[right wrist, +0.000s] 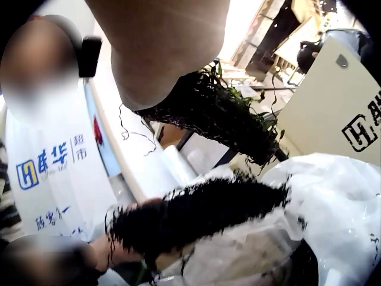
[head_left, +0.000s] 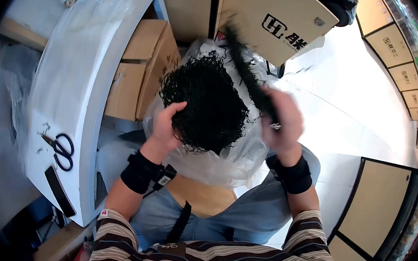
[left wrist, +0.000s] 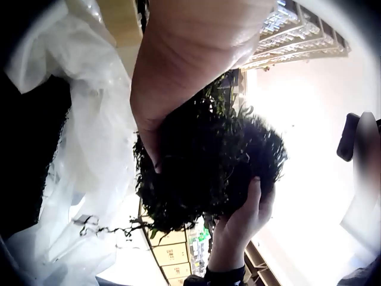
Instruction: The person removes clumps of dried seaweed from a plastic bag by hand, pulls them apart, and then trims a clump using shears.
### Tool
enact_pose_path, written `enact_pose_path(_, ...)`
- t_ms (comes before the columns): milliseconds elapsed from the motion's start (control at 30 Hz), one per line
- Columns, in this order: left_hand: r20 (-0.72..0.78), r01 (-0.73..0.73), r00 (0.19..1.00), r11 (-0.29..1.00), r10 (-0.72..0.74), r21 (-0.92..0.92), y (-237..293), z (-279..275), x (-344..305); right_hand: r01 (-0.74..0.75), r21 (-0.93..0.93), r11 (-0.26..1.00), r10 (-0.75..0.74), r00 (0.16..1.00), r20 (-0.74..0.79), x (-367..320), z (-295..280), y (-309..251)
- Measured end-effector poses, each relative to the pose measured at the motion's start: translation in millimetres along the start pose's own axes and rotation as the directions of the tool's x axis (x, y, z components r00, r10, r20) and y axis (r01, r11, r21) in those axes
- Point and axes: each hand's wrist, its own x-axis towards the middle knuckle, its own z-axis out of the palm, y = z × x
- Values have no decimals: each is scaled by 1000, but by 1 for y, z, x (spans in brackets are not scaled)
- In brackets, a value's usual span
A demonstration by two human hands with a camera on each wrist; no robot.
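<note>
Stringy, curly, dark green-black strands form a wide, flattish clump (head_left: pixel 207 102) in front of the person. My left hand (head_left: pixel 166 128) grips its near left edge, thumb on top and the other fingers hidden beneath. To the right, my right hand (head_left: pixel 283 123), blurred, holds a narrower bundle (head_left: pixel 244 65) of the same strands by its near end. This bundle slants up and away from the hand. The right wrist view shows the bundle (right wrist: pixel 220 113) above the clump (right wrist: pixel 202 214). Under both spreads a translucent plastic bag (head_left: pixel 230 171), between the person's knees.
On the left runs a white counter (head_left: pixel 80 66) carrying black-handled scissors (head_left: pixel 64 153) and a flat black strip (head_left: pixel 60 191). Cardboard boxes (head_left: pixel 139 67) stand beside it. A beige panel with a logo (head_left: pixel 277 15) rises beyond the bag. Another person (head_left: pixel 339 4) appears at the top right.
</note>
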Motion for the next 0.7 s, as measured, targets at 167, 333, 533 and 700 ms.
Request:
enact_pose_path(167, 315, -7, 946, 976, 77, -217, -15, -23, 5, 262, -28, 965, -253, 952, 174, 4, 26, -20)
enact_pose_path(333, 370, -176, 898, 966, 237, -191, -10, -19, 1, 176, 62, 982, -187, 943, 275, -2, 23, -26)
enact_pose_path(533, 394, -147, 887, 957, 240, -252, -4, -28, -1, 5, 215, 977, -19, 998, 65, -12, 5, -10)
enact_pose_path(700, 341, -200, 903, 958, 262, -208, -6, -32, 4, -348, 267, 898, 375, 926, -53, -15, 5, 9)
